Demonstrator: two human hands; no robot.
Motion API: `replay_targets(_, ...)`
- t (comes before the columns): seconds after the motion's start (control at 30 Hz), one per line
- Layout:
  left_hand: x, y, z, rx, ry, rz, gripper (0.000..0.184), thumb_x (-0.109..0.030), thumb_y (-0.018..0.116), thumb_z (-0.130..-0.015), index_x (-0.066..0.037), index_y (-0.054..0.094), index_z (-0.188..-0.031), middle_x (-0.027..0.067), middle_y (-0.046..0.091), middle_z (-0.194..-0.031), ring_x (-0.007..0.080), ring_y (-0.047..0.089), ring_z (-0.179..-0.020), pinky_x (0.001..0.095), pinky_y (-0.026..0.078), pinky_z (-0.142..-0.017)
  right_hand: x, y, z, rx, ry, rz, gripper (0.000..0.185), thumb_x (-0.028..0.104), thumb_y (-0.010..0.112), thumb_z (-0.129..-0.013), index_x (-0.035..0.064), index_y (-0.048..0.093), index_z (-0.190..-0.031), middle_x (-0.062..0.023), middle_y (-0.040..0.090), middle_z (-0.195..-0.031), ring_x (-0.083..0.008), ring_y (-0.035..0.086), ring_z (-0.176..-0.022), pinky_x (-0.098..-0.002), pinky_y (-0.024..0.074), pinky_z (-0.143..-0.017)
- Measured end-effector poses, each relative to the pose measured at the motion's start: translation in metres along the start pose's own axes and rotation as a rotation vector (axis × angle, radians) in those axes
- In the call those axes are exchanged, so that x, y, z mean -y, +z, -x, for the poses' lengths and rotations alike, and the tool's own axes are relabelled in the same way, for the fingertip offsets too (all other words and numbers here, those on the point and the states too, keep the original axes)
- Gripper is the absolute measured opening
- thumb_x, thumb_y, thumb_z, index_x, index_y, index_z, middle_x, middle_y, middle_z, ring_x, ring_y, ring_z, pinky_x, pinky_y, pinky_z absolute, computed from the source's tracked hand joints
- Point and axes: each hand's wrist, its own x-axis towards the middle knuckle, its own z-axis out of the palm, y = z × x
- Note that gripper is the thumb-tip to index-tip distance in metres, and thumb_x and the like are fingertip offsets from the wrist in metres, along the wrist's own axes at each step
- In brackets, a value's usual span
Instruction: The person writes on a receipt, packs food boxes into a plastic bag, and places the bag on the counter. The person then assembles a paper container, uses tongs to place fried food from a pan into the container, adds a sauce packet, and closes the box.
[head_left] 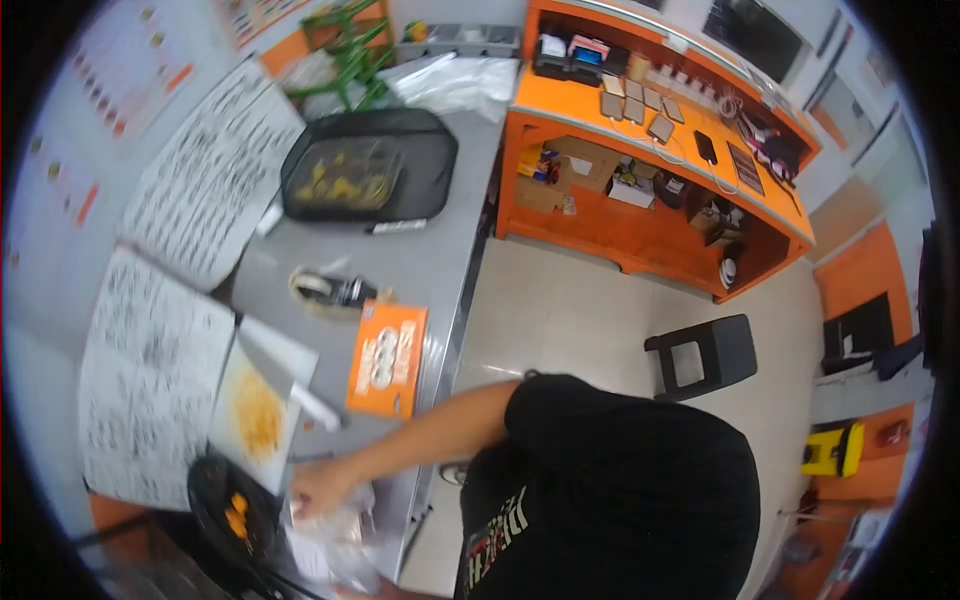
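Observation:
My right hand reaches over the near end of the metal table, its fingers closed on a crumpled clear plastic bag. My left hand shows only partly at the bottom edge, beside the bag's lower end; its fingers are blurred and cut off. To the left of the bag sits a black pan with orange food pieces in it. A white cutting board carries orange crumbs. Across the board's edge lies a knife with a white handle.
An orange printed box and a tape dispenser stand farther up the table. Beyond them, a black tray holds a clear container of yellow pieces. Handwritten sheets line the left side. A black stool stands on the floor.

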Motion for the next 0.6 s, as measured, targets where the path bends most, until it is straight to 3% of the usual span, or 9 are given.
replay_targets(0.03,0.009,0.034,0.002,0.041,0.004,-0.005,0.061,-0.041,0.048,-0.104,0.001,0.038,-0.148,0.0192,0.046,-0.148,0.0309,0.05,-0.132,0.0458,0.04,-0.113,0.029,-0.029,0.01,0.115,0.105,0.039,0.048,0.045,0.064,-0.089,0.0002,0.067,-0.071,-0.0183,0.066,-0.071,-0.0337,0.063,-0.064,-0.0471,0.051,-0.061)
replay_targets(0.07,0.019,0.071,0.006,0.084,0.007,-0.005,0.061,-0.04,0.049,-0.104,0.001,0.038,-0.148,0.0193,0.046,-0.148,0.0311,0.05,-0.132,0.0461,0.04,-0.113,0.038,-0.036,0.032,-0.119,0.027,-0.052,0.041,0.042,0.063,-0.09,0.002,0.068,-0.087,-0.0173,0.064,-0.095,-0.0332,0.064,-0.084,-0.0442,0.0515,-0.074)
replay_targets(0.1,0.027,0.107,0.01,0.128,0.006,-0.008,0.061,-0.04,0.049,-0.103,0.001,0.039,-0.148,0.0194,0.046,-0.148,0.0313,0.05,-0.132,0.0463,0.04,-0.113,0.076,-0.086,0.054,0.037,0.103,-0.091,0.037,0.041,0.064,-0.09,0.0043,0.065,-0.099,-0.0152,0.058,-0.106,-0.0337,0.061,-0.096,-0.0422,0.05,-0.083)
replay_targets(0.13,0.039,0.146,0.016,0.172,0.001,-0.005,0.061,-0.039,0.05,-0.103,0.001,0.039,-0.148,0.0195,0.046,-0.148,0.0315,0.05,-0.132,0.0465,0.04,-0.113,0.084,-0.114,0.075,-0.013,-0.018,-0.151,0.037,0.04,0.064,-0.092,0.0054,0.062,-0.104,-0.0154,0.056,-0.105,-0.0355,0.061,-0.096,-0.0444,0.0497,-0.083)
replay_targets(0.23,0.065,0.252,0.038,0.308,-0.023,0.005,0.061,-0.038,0.051,-0.102,0.002,0.039,-0.147,0.0198,0.046,-0.148,0.0322,0.05,-0.132,0.0473,0.04,-0.113,0.107,-0.2,0.14,-0.202,-0.026,-0.072,0.037,0.036,0.063,-0.092,0.0052,0.059,-0.112,-0.0192,0.052,-0.109,-0.0392,0.059,-0.098,-0.0479,0.0476,-0.086)
replay_targets(0.33,0.093,0.342,0.061,0.423,-0.074,0.023,0.061,-0.036,0.053,-0.102,0.002,0.04,-0.147,0.0201,0.046,-0.148,0.0328,0.05,-0.132,0.048,0.04,-0.113,0.104,-0.304,0.213,-0.324,-0.013,0.032,0.038,0.04,0.063,-0.094,0.0059,0.059,-0.112,-0.0175,0.055,-0.112,-0.0367,0.06,-0.095,-0.0451,0.0495,-0.083)
replay_targets(0.43,0.128,0.42,0.076,0.52,-0.146,0.057,0.061,-0.035,0.054,-0.101,0.002,0.04,-0.147,0.0204,0.047,-0.148,0.0334,0.05,-0.132,0.0487,0.04,-0.114,0.068,-0.394,0.27,-0.419,0.062,0.14,0.043,0.039,0.062,-0.097,0.0065,0.056,-0.123,-0.0189,0.053,-0.121,-0.0374,0.06,-0.097,-0.0452,0.0493,-0.086)
replay_targets(0.6,0.207,0.533,0.085,0.659,-0.313,0.097,0.061,-0.033,0.056,-0.099,0.003,0.041,-0.146,0.021,0.047,-0.148,0.0345,0.049,-0.132,0.05,0.04,-0.114,0.004,-0.556,0.351,-0.608,0.356,0.141,0.04,0.036,0.059,-0.099,0.006,0.059,-0.125,-0.0151,0.06,-0.115,-0.0311,0.063,-0.096,-0.0433,0.0516,-0.083)
